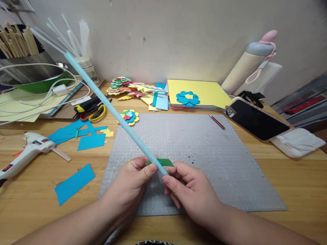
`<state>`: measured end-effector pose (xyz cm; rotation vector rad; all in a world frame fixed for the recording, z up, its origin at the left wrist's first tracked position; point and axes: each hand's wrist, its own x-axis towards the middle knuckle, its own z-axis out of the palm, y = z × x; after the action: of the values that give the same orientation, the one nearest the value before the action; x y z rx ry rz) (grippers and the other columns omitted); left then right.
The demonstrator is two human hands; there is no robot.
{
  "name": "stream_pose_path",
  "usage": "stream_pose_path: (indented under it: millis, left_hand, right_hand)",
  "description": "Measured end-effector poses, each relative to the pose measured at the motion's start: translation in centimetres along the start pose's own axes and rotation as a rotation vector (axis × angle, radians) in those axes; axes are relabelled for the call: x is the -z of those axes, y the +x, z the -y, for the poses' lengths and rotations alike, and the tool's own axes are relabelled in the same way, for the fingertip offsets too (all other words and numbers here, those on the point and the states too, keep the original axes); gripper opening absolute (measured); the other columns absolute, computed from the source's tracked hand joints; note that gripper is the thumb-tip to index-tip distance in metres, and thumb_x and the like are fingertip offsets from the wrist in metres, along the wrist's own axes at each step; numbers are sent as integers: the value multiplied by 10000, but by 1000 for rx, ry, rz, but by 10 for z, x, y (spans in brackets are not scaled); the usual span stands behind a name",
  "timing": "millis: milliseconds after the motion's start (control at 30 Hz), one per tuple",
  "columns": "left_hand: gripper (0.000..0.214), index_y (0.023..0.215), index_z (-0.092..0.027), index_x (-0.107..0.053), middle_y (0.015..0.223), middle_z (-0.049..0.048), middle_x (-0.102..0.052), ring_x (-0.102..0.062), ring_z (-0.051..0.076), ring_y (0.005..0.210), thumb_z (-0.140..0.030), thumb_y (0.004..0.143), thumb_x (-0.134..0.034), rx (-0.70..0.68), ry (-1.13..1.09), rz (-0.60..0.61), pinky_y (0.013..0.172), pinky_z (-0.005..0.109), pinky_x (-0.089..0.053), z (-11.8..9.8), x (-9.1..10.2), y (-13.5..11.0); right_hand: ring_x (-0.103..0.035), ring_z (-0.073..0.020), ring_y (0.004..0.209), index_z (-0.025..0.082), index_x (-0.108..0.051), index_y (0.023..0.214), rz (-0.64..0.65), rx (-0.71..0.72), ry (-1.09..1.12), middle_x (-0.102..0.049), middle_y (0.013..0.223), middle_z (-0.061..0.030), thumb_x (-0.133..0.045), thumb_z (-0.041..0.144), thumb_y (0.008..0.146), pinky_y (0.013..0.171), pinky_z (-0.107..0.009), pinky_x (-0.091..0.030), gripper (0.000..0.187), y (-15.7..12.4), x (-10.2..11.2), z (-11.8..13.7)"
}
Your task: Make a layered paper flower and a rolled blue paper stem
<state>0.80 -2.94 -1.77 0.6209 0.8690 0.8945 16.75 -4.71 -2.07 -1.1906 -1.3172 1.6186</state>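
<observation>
A long light-blue paper tube [109,107] slants from the upper left down to my two hands above the mat. My left hand [136,177] is closed near its lower part, the thumb on the tube beside a small green paper piece [166,162]. That green piece lies across behind the tube, close to its lower end. My right hand [190,190] pinches the bottom end of the tube between thumb and fingers. Some fingers of both hands are hidden behind the tube and green paper.
Under my hands lies a grey cutting mat [217,163] with a pencil [217,122]. To the left are a glue gun [38,146], blue paper scraps [75,183] and scissors [98,113]. Paper flowers [187,98] and yellow sheets sit behind; a phone [257,119] is at right.
</observation>
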Motion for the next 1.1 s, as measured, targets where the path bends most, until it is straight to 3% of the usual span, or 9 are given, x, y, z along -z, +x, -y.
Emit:
stream_pose_path:
  millis: [133, 267, 367, 500, 667, 767, 967, 1100]
  left_hand:
    - [233, 801, -186, -760, 735, 23, -718, -606, 149, 696, -410, 739, -769, -20, 24, 86, 730, 271, -471, -2, -1, -2]
    - [241, 806, -192, -759, 702, 5, -703, -595, 131, 641, -421, 730, -775, -31, 27, 58, 739, 274, -475, -3, -2, -2]
    - [244, 796, -190, -758, 708, 7, -708, -611, 143, 684, -410, 699, -801, -56, 21, -29, 750, 272, -476, -2, -3, 0]
    - [256, 764, -188, -757, 717, 14, -718, -622, 159, 761, -378, 623, -855, -80, 24, -163, 767, 257, -464, 0, -4, 2]
    - [275, 753, -186, -757, 695, 15, -711, -621, 159, 740, -378, 592, -872, -72, -14, -160, 769, 268, -471, 1, -5, 0]
    - [280, 754, -175, -756, 684, 16, -706, -621, 146, 731, -379, 599, -870, -57, -48, -152, 749, 250, -474, 1, -8, -1]
    - [279, 703, -161, -727, 615, 2, -671, -587, 118, 601, -395, 620, -855, -52, -72, -76, 631, 232, -482, 1, -11, 0]
    - [310, 736, -168, -708, 586, 8, -656, -583, 141, 523, -450, 663, -812, -12, -72, -4, 578, 273, -479, 2, -9, -1]
  right_hand:
    - [-395, -32, 339, 194, -519, 756, 85, -129, 205, -553, 578, 54, -632, 428, 822, 330, -173, -255, 269, 3, 0, 3]
    - [-398, -33, 332, 197, -498, 769, 158, -132, 247, -574, 585, 48, -602, 445, 846, 334, -175, -266, 279, 5, 0, 2]
    - [-459, -56, 429, 203, -533, 845, 44, -62, 91, -594, 689, 31, -612, 401, 856, 398, -199, -345, 214, 5, -1, -1]
    - [-561, -124, 679, 219, -553, 844, -122, 182, -271, -611, 783, 11, -655, 318, 851, 614, -267, -442, 142, 2, 1, -6]
    - [-518, -118, 608, 215, -576, 808, -136, 284, -371, -582, 687, 26, -594, 304, 897, 571, -269, -403, 127, -1, 0, -8]
    - [-488, -105, 552, 211, -580, 775, -136, 215, -248, -556, 637, 35, -612, 297, 869, 507, -248, -377, 131, -1, -3, -7]
    - [-396, -39, 327, 211, -491, 756, 4, -88, 180, -515, 563, 79, -644, 372, 809, 301, -164, -269, 229, 4, -8, -2]
    - [-438, -32, 308, 205, -457, 747, 86, -145, 315, -573, 577, 69, -681, 437, 783, 279, -129, -306, 324, 7, -7, -2]
